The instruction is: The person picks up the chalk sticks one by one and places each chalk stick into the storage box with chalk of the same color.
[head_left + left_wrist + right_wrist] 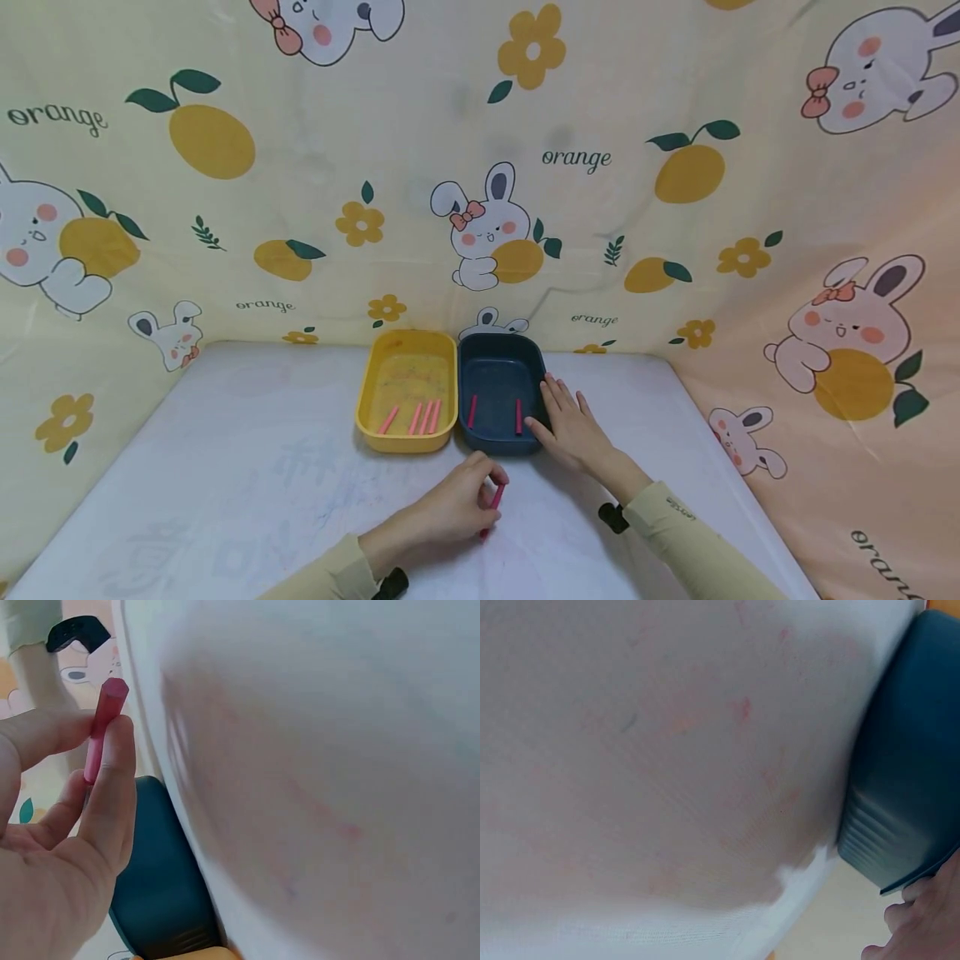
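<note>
Nearest the viewer, the left hand (450, 508) rests low on the white counter (225, 467), its thumb and fingers pinching a pink stick (495, 500). In the left wrist view the same pink stick (103, 727) stands clear of the curled fingertips (116, 750), held between thumb and forefinger, with one blunt end protruding upward. The stick is just above the counter surface, in front of the two trays and apart from both.

Slightly farther, the right hand (570, 425) lies with straight, spread fingers against the near right rim of the dark blue tray (501, 367); it grips nothing. The right wrist view shows only the edge of this hand (922, 922) beside the tray's ribbed outer wall (907, 787).

The dark blue tray contains two pink sticks (472, 410), lying well apart near its front wall. Touching its left side stands the yellow tray (408, 350), which holds four pink sticks (423, 417) grouped near its front wall.

Behind and to both sides hangs a cream cloth (600, 208) printed with rabbits, oranges and flowers.
</note>
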A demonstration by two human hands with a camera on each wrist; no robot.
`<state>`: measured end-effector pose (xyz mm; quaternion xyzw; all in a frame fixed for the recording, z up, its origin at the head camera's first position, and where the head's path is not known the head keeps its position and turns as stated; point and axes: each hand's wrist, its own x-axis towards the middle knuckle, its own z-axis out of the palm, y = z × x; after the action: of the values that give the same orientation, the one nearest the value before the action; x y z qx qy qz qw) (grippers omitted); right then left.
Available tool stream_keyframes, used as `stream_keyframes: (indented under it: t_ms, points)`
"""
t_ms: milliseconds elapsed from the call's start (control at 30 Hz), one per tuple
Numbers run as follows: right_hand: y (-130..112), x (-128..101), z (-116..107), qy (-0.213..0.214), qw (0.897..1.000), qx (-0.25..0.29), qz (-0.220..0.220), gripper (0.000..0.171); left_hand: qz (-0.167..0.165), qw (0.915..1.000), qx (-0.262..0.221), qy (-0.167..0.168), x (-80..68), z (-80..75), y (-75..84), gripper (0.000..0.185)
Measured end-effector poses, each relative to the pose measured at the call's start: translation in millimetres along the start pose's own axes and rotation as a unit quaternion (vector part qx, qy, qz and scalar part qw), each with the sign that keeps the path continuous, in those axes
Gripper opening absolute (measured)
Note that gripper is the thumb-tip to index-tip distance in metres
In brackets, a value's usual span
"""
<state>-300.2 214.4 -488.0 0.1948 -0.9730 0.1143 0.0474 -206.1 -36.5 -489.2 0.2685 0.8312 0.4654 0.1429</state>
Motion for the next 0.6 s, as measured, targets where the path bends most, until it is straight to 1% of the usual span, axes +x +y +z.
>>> stream_keyframes:
  t_ms: [167,300,600]
  points:
    - [-0.2,0.3,0.4,-0.001,1.0,0.001,0.001,0.082,-0.017,0.999,-0.041,0.008,0.7,-3.9,4.2,0.037]
    - [0.3,0.3,0.9,-0.001,1.0,0.003,0.004,0.082,-0.026,0.998,-0.055,0.02,2.5,-7.1,8.2,0.038]
    - [0.7,0.4,1.2,-0.003,1.0,0.001,0.004,0.083,-0.009,0.9961,-0.065,0.059,9.0,-13.7,12.2,0.041]
